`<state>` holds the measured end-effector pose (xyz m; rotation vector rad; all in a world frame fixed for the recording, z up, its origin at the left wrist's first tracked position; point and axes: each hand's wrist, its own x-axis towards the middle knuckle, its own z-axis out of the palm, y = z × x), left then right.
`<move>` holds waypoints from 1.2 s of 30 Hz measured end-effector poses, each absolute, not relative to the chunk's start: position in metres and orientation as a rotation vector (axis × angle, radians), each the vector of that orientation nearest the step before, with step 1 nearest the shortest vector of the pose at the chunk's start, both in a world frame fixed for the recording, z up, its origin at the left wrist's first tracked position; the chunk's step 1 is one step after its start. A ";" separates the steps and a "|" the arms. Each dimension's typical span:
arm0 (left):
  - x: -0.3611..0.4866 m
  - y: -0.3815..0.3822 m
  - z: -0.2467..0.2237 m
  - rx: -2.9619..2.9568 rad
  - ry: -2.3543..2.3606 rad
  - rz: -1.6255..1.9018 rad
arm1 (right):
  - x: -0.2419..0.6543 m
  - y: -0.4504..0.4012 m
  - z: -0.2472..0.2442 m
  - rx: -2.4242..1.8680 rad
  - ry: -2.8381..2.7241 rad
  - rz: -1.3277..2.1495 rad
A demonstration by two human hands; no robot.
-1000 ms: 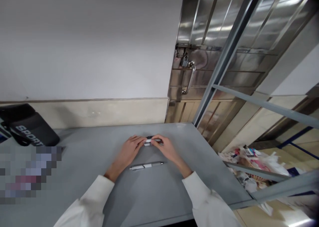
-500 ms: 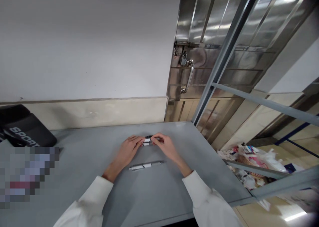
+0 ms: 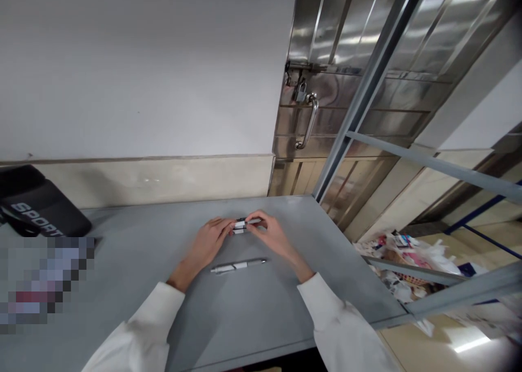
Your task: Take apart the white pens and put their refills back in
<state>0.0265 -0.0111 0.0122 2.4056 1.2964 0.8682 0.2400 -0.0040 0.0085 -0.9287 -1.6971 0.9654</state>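
My left hand (image 3: 209,242) and my right hand (image 3: 272,238) meet near the back of the grey table (image 3: 138,285). Between their fingertips is a small bunch of pens (image 3: 240,225) with white and dark barrels, lying side by side. The left fingers pinch one end of the bunch and the right fingers pinch the other. Fingers cover parts of the pens, so I cannot tell exactly how many there are. Closer to me, a single white and grey pen (image 3: 238,266) lies crosswise on the tabletop, touched by neither hand.
A black bag marked SPORT (image 3: 49,203) sits at the far left, with a pixelated patch in front of it. Behind the table is a wall (image 3: 142,78). A metal door (image 3: 346,89) and grey rack post (image 3: 359,100) stand to the right, above bagged items (image 3: 420,255).
The right fingers have lifted and shifted slightly along the bunch, showing more of the pens' ends. The left hand keeps its pinch. The view has tilted a little; the single pen stays put.
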 end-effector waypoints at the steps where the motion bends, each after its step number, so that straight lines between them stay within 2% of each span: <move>1: 0.027 -0.012 0.013 2.409 1.294 0.862 | 0.239 -0.004 0.009 -0.932 -1.687 0.982; 17: 0.027 -0.007 0.005 2.269 1.206 0.902 | 0.244 0.002 0.005 -0.912 -1.576 0.967; 24: 0.028 -0.006 0.003 2.328 1.042 0.939 | 0.243 0.002 0.005 -1.028 -1.553 0.949; 36: 0.024 -0.004 0.004 2.353 1.104 1.060 | 0.258 0.013 0.001 -1.188 -1.404 0.882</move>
